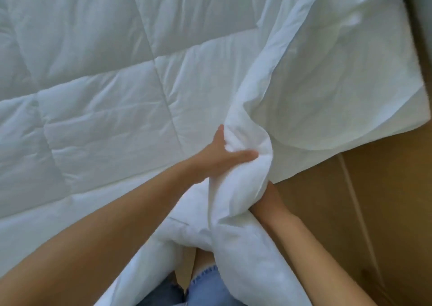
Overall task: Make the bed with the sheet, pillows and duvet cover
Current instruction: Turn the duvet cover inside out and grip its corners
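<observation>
1. I count one quilted white duvet (93,76), spread across the bed, with its near corner bunched at the bed's edge.
2. I count two hands. The left hand (224,156) grips the bunched corner, thumb on top. The right hand (271,194) is buried under the fold, so I cannot tell its grip.
3. One smooth white cloth (339,83) lies right of the fold.
4. A wooden floor (374,189) runs beside the bed.
</observation>
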Demonstrator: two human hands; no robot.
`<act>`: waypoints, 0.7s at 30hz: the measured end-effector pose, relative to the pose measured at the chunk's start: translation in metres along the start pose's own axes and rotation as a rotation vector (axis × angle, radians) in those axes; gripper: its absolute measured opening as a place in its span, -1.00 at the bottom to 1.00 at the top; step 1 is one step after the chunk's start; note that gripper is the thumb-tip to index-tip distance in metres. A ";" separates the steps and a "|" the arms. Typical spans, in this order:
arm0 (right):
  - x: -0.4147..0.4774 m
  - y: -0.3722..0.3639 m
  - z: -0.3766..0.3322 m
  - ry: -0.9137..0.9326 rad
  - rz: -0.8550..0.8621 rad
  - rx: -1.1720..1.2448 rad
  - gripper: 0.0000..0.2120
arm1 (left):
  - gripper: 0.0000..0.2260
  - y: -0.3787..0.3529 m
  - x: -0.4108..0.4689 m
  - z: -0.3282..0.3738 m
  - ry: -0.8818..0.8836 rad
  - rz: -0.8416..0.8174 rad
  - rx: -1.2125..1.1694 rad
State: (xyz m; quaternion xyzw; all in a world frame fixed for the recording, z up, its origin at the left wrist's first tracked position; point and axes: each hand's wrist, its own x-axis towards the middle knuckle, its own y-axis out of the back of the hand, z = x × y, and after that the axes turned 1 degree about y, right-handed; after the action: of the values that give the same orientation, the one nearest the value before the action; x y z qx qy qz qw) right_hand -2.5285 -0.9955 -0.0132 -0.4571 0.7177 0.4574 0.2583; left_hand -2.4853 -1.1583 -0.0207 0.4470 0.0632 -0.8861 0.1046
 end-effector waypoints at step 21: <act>-0.102 -0.446 -0.501 0.654 -0.366 0.330 -0.88 | -0.46 0.385 -0.401 -0.258 -0.099 1.248 0.099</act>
State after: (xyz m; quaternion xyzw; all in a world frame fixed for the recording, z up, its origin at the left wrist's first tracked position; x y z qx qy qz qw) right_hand -2.0605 -1.4725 0.1042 -0.6509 0.7327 0.1131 0.1635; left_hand -1.9593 -1.4273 0.1419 0.3625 -0.2559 -0.6798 0.5840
